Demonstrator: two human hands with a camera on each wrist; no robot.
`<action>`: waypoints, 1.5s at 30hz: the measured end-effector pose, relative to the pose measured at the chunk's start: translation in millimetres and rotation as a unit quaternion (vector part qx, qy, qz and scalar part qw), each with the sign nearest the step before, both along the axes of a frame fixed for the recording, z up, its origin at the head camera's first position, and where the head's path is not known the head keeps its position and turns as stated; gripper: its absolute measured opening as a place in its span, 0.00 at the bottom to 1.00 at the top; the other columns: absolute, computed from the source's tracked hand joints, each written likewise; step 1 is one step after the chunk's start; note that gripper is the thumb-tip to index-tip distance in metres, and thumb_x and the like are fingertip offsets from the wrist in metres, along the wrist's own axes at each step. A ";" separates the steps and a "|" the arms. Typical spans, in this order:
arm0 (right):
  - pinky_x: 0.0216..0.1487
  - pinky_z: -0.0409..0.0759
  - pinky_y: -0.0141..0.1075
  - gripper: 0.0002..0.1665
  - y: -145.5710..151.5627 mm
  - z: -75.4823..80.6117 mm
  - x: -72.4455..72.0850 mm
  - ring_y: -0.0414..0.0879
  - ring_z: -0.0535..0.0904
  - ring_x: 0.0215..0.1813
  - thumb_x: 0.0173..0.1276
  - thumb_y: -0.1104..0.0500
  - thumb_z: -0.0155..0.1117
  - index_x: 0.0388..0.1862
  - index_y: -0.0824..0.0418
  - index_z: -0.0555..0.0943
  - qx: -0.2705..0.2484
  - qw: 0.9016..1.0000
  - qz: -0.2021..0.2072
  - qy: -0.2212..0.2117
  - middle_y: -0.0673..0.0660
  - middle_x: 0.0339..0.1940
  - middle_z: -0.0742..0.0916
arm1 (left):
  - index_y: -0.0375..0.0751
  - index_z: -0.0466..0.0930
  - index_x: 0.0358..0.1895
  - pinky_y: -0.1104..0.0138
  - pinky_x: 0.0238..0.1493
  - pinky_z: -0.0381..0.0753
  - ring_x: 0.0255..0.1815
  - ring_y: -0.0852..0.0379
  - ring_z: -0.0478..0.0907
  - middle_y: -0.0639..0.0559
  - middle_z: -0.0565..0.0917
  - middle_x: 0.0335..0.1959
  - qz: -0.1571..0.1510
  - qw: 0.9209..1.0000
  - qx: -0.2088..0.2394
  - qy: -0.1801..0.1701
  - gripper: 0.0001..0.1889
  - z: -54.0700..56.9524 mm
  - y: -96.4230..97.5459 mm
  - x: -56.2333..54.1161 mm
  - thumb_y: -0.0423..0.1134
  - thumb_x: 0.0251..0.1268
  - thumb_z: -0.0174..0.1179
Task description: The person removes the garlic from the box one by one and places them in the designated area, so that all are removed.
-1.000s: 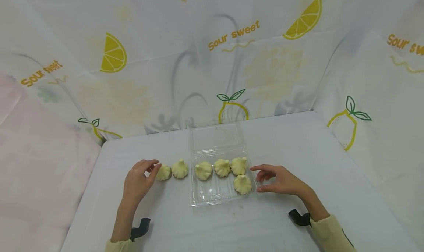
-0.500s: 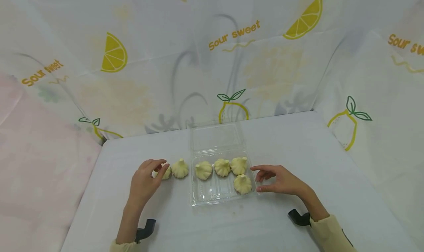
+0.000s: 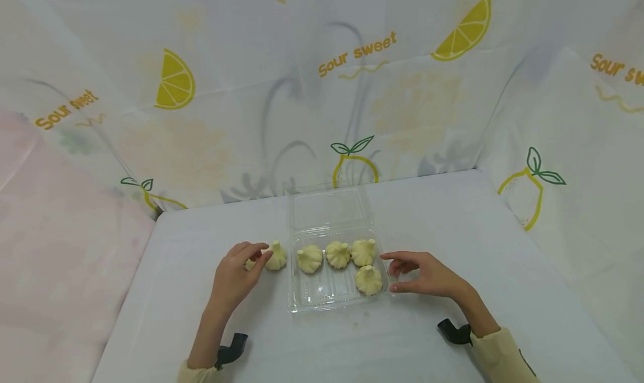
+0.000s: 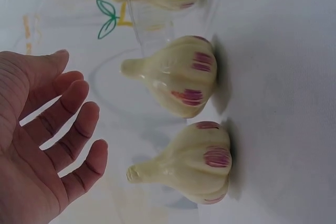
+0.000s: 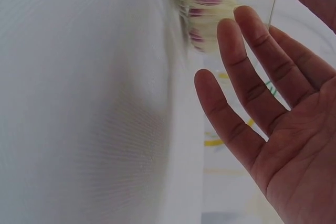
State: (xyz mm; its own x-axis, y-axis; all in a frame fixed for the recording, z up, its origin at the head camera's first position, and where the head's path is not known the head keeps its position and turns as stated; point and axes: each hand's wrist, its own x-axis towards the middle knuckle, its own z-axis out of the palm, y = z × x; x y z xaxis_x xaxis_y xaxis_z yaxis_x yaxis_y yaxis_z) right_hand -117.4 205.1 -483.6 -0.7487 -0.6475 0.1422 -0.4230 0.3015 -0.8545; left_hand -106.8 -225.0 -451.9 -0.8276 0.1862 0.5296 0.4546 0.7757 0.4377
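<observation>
My left hand point(image 3: 236, 279) hovers above two garlic bulbs on the table, left of a clear plastic box point(image 3: 306, 298). Its fingers are loosely bent and hold nothing; the left wrist view shows a gap between them and both bulbs. The bulb nearer the box point(image 4: 178, 77) and the outer bulb point(image 4: 197, 163) have purple-streaked bases; in the head view the hand covers most of the outer one. Several more bulbs point(image 3: 369, 280) sit inside the box. My right hand point(image 3: 425, 274) is at the box's right side, fingers relaxed; whether they touch the wall, I cannot tell.
The box's clear lid point(image 3: 329, 211) lies folded back towards the rear. White cloth covers the table point(image 3: 342, 352). Behind it hangs a lemon-printed curtain point(image 3: 226, 131), with more cloth at both sides.
My left hand has moved right, from beside the outer garlic bulb to over it and up to the inner one. The right hand and the bulbs have stayed put.
</observation>
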 end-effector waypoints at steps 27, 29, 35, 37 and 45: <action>0.46 0.81 0.45 0.37 0.0 -1.9 0.4 0.45 0.81 0.41 0.59 0.58 0.77 0.65 0.65 0.75 -0.003 1.000 -0.007 -0.004 0.54 0.41 0.86 | 0.41 0.86 0.39 0.70 0.28 0.74 0.30 0.59 0.75 0.59 0.78 0.27 -0.069 0.998 0.002 0.002 0.10 2.7 40.2 -0.6 0.35 0.54 0.74; 0.46 0.81 0.45 0.37 0.1 -2.1 0.3 0.45 0.81 0.41 0.59 0.58 0.77 0.65 0.65 0.75 -0.003 1.000 -0.007 -0.003 0.54 0.41 0.86 | 0.41 0.86 0.39 0.70 0.29 0.74 0.30 0.58 0.75 0.59 0.78 0.27 -0.078 0.997 0.005 0.004 0.10 1.8 43.9 -0.9 0.35 0.54 0.74; 0.46 0.81 0.45 0.37 0.4 -2.4 0.1 0.45 0.82 0.42 0.60 0.56 0.76 0.65 0.65 0.74 -0.004 1.000 -0.004 -0.002 0.54 0.41 0.86 | 0.40 0.86 0.39 0.70 0.30 0.75 0.31 0.59 0.76 0.59 0.79 0.27 -0.102 0.995 0.010 0.006 0.10 1.7 54.0 -1.8 0.36 0.55 0.74; 0.46 0.81 0.45 0.37 0.4 -2.3 0.0 0.45 0.82 0.42 0.60 0.55 0.76 0.65 0.65 0.74 -0.005 1.000 -0.003 -0.002 0.54 0.42 0.86 | 0.41 0.86 0.40 0.70 0.30 0.75 0.31 0.59 0.76 0.59 0.79 0.28 -0.108 0.994 0.009 0.005 0.10 1.3 56.6 -1.7 0.36 0.56 0.73; 0.46 0.81 0.44 0.37 0.8 -2.6 -0.2 0.45 0.82 0.42 0.60 0.54 0.76 0.65 0.65 0.74 -0.006 1.000 -0.004 -0.004 0.54 0.42 0.86 | 0.42 0.86 0.40 0.69 0.30 0.75 0.31 0.60 0.75 0.60 0.79 0.28 -0.122 0.993 0.005 0.003 0.09 -3.5 64.7 -1.2 0.36 0.57 0.72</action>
